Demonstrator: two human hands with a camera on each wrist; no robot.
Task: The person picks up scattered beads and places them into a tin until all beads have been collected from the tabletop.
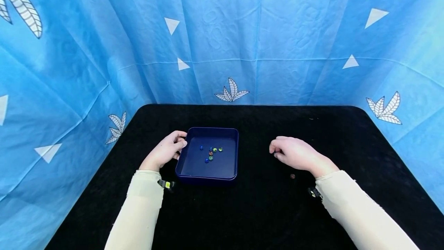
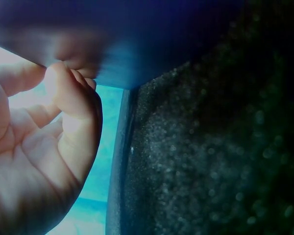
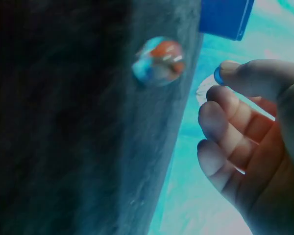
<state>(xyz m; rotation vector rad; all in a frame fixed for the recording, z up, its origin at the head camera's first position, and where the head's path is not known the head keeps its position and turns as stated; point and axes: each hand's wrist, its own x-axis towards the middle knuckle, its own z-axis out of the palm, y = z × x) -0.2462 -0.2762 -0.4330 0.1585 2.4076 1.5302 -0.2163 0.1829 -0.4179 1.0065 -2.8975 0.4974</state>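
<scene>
A square dark-blue tray [image 1: 208, 172] sits on the black table, holding several glass marbles [image 1: 211, 158] in blue, green-yellow and brown-orange. At its left edge my left hand [image 1: 165, 150] grips the side wall. From below, the left wrist view has the bent fingers [image 2: 71, 105] against the blue wall of the tray. To the right of the tray, my right hand [image 1: 295, 152] pinches a small blue marble [image 3: 218, 76] between thumb and fingertips, over the table. A marble with orange, white and light-blue swirls [image 3: 159, 61] lies on the cloth nearer to me, by the right wrist.
Black cloth [image 1: 263, 211] covers the table, whose far edge meets a blue patterned curtain [image 1: 295, 30] that also hangs at both sides. Wrist cameras are strapped over the pale sleeves [image 1: 138, 211]. Tiny pale specks [image 1: 313, 119] show on the cloth at the far right.
</scene>
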